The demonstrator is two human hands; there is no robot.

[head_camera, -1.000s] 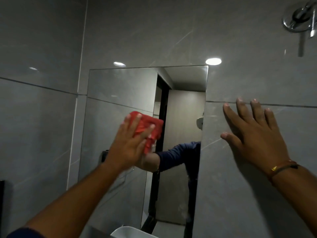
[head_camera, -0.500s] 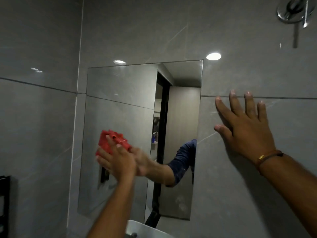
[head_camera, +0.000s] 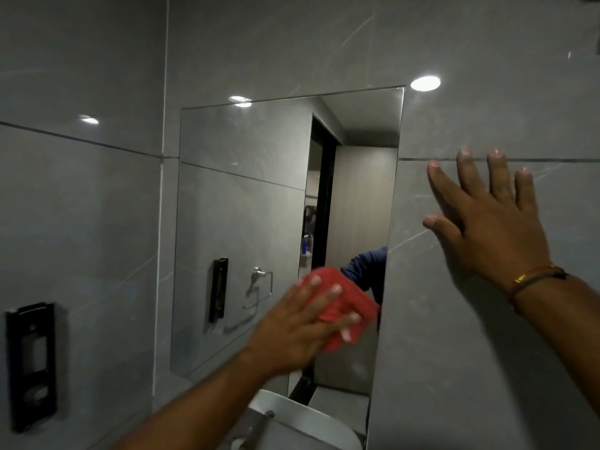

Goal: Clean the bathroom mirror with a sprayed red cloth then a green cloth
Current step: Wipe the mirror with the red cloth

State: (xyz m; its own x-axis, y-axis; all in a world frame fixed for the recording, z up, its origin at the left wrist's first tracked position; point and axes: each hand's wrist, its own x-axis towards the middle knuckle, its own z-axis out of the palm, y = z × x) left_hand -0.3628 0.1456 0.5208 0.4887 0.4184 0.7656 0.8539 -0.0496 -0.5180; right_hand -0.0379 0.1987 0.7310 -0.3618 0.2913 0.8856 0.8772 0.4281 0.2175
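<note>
A frameless rectangular mirror is fixed to the grey tiled wall. My left hand presses a folded red cloth flat against the mirror's lower right part, close to its right edge. My right hand rests flat on the wall tile to the right of the mirror, fingers spread, holding nothing; a thin bracelet circles its wrist. No green cloth or spray bottle is in view.
A black wall-mounted holder hangs at the lower left. A white basin with a tap sits below the mirror. The mirror reflects a doorway, a towel ring and a blue sleeve.
My left hand has swept the red cloth from the mirror's middle to its left side, then down and across to the lower right. My right hand has stayed on the wall.
</note>
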